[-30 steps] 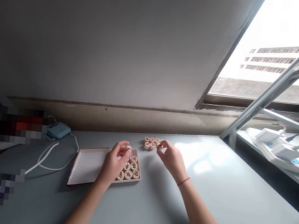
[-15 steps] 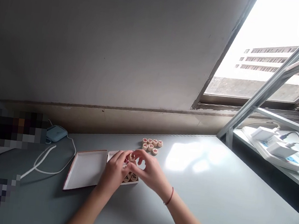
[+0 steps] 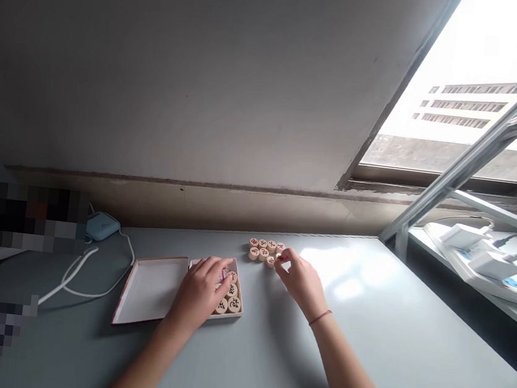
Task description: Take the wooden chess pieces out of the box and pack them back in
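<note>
Returning from the box [image 3: 234, 315], right hand [image 3: 302, 281] pinches a disc [image 3: 277, 258], fingertips nearly closed, probably enlarging the cluster [image 3: 263, 254]; left hand [image 3: 198, 288] curls half-open over the box, grip unclear.

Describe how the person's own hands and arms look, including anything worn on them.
The left hand and right hand are bare, without gloves. The left forearm and right forearm show no sleeves. A thin reddish band circles the right wrist; none is visible on the left wrist.
</note>
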Tool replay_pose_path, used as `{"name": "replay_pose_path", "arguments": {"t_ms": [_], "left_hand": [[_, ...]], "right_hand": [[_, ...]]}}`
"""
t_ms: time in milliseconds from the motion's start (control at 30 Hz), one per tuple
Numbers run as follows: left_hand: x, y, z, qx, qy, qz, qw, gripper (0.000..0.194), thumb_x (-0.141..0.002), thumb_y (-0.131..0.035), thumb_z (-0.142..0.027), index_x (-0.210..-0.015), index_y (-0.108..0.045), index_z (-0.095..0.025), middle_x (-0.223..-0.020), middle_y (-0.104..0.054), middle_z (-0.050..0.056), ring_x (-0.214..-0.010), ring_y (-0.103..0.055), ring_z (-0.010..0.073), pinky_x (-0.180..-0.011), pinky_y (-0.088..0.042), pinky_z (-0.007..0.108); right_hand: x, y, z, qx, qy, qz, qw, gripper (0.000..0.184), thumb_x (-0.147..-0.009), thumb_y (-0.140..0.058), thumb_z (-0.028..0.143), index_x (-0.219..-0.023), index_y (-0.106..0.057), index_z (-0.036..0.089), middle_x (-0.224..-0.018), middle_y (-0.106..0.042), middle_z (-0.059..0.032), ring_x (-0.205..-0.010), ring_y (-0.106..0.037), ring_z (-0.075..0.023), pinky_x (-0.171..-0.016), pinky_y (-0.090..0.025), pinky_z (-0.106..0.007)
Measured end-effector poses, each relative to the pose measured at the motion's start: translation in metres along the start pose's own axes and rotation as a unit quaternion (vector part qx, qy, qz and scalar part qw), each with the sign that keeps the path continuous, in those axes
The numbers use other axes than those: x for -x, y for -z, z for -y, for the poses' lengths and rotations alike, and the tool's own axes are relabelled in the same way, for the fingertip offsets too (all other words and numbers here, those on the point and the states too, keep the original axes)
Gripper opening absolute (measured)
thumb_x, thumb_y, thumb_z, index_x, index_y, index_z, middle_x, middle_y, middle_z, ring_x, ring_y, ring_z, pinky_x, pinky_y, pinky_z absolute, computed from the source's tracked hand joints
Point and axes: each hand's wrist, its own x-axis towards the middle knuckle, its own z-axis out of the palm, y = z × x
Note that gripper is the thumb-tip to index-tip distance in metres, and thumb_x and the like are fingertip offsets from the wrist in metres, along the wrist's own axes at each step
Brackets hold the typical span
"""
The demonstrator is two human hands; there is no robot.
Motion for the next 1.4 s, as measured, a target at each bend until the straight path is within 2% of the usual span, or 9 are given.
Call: {"name": "replay_pose_path", "arguments": {"t_ms": [200,467,667,767,867,933,1100,1267,1400], "left_hand": [[0.000,-0.002,0.006,-0.001,-0.002,0.008,1.000,0.019,-0.090,-0.048,-0.020,-0.105,-0.060,-0.021,-0.098,-0.069,0.003,-0.090,-0.064,0.0190,-0.081,-0.049,0.032],[0.001,-0.004,0.008,-0.014,0.035,0.027,0.999,0.018,-0.090,-0.048,-0.023,-0.098,-0.064,-0.021,-0.096,-0.069,0.003,-0.087,-0.063,0.0192,-0.080,-0.046,0.034],[0.003,-0.002,0.006,-0.098,0.088,0.075,0.988,0.026,-0.093,-0.043,-0.025,-0.093,-0.069,-0.023,-0.094,-0.070,0.004,-0.091,-0.059,0.0231,-0.075,-0.041,0.036],[0.004,-0.001,0.003,-0.112,0.091,0.107,0.984,0.030,-0.094,-0.041,-0.029,-0.091,-0.071,-0.025,-0.094,-0.070,0.005,-0.094,-0.057,0.0252,-0.075,-0.040,0.037],[0.003,-0.001,-0.001,-0.104,0.090,0.130,0.982,0.029,-0.095,-0.041,-0.029,-0.096,-0.070,-0.026,-0.098,-0.070,0.006,-0.097,-0.055,0.0260,-0.078,-0.038,0.040],[0.002,-0.002,-0.005,-0.100,0.095,0.140,0.980,0.029,-0.095,-0.041,-0.028,-0.095,-0.070,-0.026,-0.098,-0.070,0.005,-0.098,-0.055,0.0258,-0.080,-0.037,0.040],[-0.002,-0.006,-0.012,-0.069,0.136,0.136,0.979,0.028,-0.095,-0.041,-0.031,-0.089,-0.068,-0.024,-0.093,-0.073,0.004,-0.099,-0.058,0.0245,-0.085,-0.033,0.042],[-0.006,-0.012,-0.013,-0.018,0.203,0.132,0.970,0.017,-0.089,-0.050,-0.031,-0.084,-0.065,-0.024,-0.085,-0.073,0.001,-0.096,-0.062,0.0241,-0.088,-0.034,0.043],[-0.009,-0.008,-0.017,0.040,0.217,0.059,0.974,0.012,-0.085,-0.053,-0.031,-0.084,-0.063,-0.025,-0.090,-0.073,0.000,-0.098,-0.063,0.0237,-0.091,-0.036,0.042]], "right_hand": [[0.000,-0.013,0.002,0.038,0.004,0.040,0.998,0.007,-0.083,-0.049,0.024,-0.089,-0.052,0.025,-0.087,-0.069,-0.0013,-0.067,-0.059,-0.0158,-0.053,-0.033,-0.023],[-0.002,-0.026,-0.003,0.051,0.010,0.007,0.999,0.015,-0.083,-0.046,0.019,-0.096,-0.051,0.025,-0.090,-0.067,-0.0014,-0.074,-0.060,-0.0178,-0.058,-0.036,-0.024],[0.003,-0.013,0.013,0.014,0.033,-0.019,0.999,0.023,-0.084,-0.049,0.026,-0.106,-0.051,0.022,-0.097,-0.065,-0.0073,-0.083,-0.060,-0.0214,-0.066,-0.043,-0.028],[0.012,-0.001,0.035,-0.082,0.077,0.082,0.990,0.017,-0.087,-0.047,0.030,-0.100,-0.053,0.022,-0.095,-0.067,-0.0055,-0.076,-0.062,-0.0184,-0.064,-0.044,-0.028],[0.020,0.003,0.055,-0.169,0.102,0.210,0.958,0.015,-0.088,-0.043,0.026,-0.096,-0.055,0.023,-0.099,-0.069,-0.0041,-0.071,-0.063,-0.0156,-0.062,-0.046,-0.027],[0.023,0.002,0.061,-0.188,0.099,0.236,0.948,0.017,-0.088,-0.041,0.021,-0.095,-0.057,0.022,-0.101,-0.070,-0.0050,-0.076,-0.065,-0.0163,-0.064,-0.046,-0.027],[0.024,-0.001,0.062,-0.178,0.096,0.236,0.951,0.017,-0.086,-0.043,0.019,-0.094,-0.058,0.021,-0.096,-0.072,-0.0060,-0.071,-0.064,-0.0163,-0.061,-0.045,-0.027],[0.024,0.000,0.060,-0.190,0.093,0.224,0.951,0.013,-0.083,-0.046,0.020,-0.090,-0.058,0.021,-0.093,-0.071,-0.0048,-0.069,-0.062,-0.0157,-0.061,-0.046,-0.027],[0.025,0.000,0.060,-0.205,0.121,0.153,0.959,0.018,-0.078,-0.057,0.024,-0.096,-0.057,0.024,-0.097,-0.067,-0.0024,-0.079,-0.061,-0.0165,-0.069,-0.048,-0.029]]}}
